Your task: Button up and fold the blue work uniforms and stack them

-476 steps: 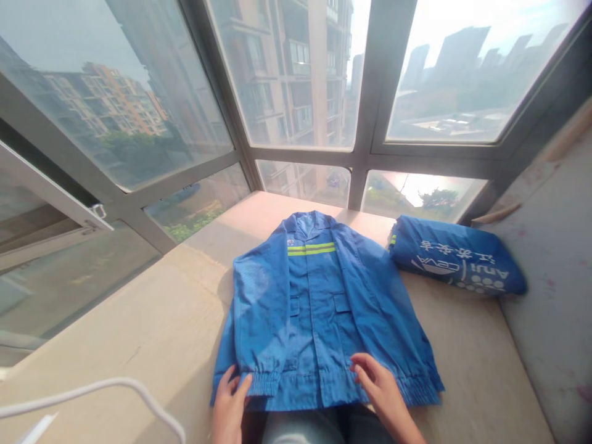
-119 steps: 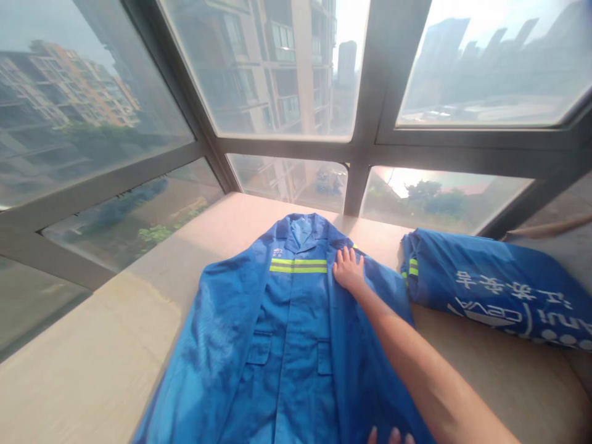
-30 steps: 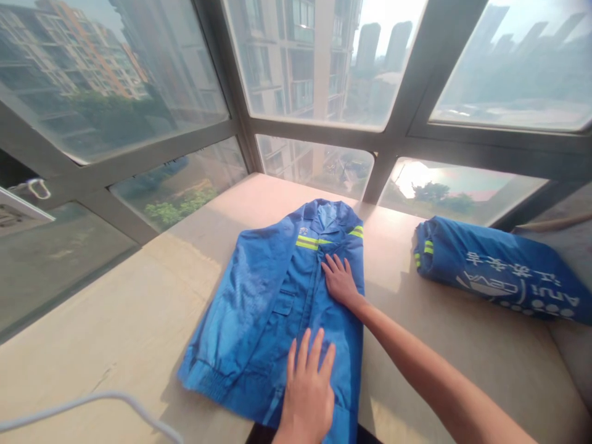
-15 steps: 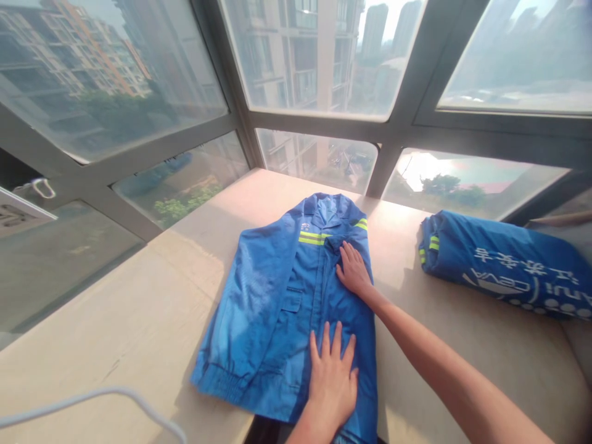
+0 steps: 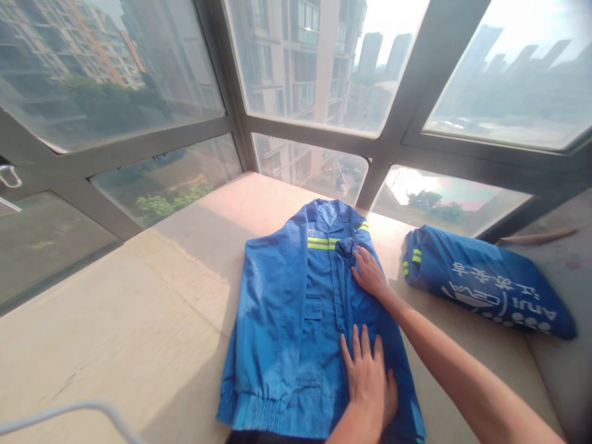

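A blue work jacket (image 5: 282, 327) with yellow-green reflective stripes lies front-up on a beige window ledge (image 5: 139, 320). Its right side is folded inward over the front, and its left sleeve lies folded along the left side. My right hand (image 5: 370, 274) rests flat, fingers stretched out, on the folded edge near the chest. My left hand (image 5: 367, 376) lies flat with fingers spread on the lower right part of the jacket, near the hem.
A second blue garment (image 5: 481, 280), folded with white lettering up, lies to the right on the ledge. Large windows (image 5: 324, 61) with dark frames surround the ledge. A white curved bar (image 5: 69, 413) shows at the bottom left. A grey wall (image 5: 564, 290) rises at the right.
Both hands have slid a little to the right along the folded edge of the jacket, staying flat. The view has shifted slightly left.
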Motion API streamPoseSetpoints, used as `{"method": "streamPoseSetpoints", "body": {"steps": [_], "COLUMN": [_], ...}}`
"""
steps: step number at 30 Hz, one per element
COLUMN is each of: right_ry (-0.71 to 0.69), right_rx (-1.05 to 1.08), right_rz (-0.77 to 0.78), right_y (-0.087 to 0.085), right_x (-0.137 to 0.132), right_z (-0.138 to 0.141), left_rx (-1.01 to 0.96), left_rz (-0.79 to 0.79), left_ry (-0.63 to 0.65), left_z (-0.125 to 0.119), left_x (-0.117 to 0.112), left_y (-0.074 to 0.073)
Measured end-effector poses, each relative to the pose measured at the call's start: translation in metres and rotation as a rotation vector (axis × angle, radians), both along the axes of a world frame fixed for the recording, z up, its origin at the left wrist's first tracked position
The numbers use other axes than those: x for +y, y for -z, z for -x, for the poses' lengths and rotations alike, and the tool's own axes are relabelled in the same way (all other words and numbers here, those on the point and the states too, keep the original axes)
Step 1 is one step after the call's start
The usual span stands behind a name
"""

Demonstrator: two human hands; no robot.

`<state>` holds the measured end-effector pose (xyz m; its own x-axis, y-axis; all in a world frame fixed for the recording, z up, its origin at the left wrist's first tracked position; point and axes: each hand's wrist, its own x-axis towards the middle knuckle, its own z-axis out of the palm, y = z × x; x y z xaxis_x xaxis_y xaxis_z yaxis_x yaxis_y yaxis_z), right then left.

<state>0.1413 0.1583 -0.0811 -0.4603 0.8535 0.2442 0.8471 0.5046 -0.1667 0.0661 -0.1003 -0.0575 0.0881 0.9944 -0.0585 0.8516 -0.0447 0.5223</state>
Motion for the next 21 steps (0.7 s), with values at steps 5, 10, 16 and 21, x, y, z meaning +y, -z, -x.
{"method": "streamPoseSetpoints", "body": {"steps": [5,10,16,21], "right_ry": [0.275,0.268,0.226,0.096], "right_rx": [0.020,0.069,0.161,0.284], "right_rz": [0.209,0.333,0.308,0.249], "right_y": [-0.015,-0.017,-0.030,-0.032], "right_x": [-0.022,-0.038,-0.032,-0.041], "right_z": [0.018,0.043,0.044,0.038], "left_rx": [-0.110,-0.101,-0.210,-0.207], "left_rz": [0.012,0.225,0.300,0.283], "left_ry": [-0.104,-0.222,-0.247,-0.193], "left_z": [0.021,0.041,0.046,0.047], "left_x": [-0.023,-0.037,-0.028,-0.039], "left_y": [-0.013,-0.022,-0.037,-0.037]}}
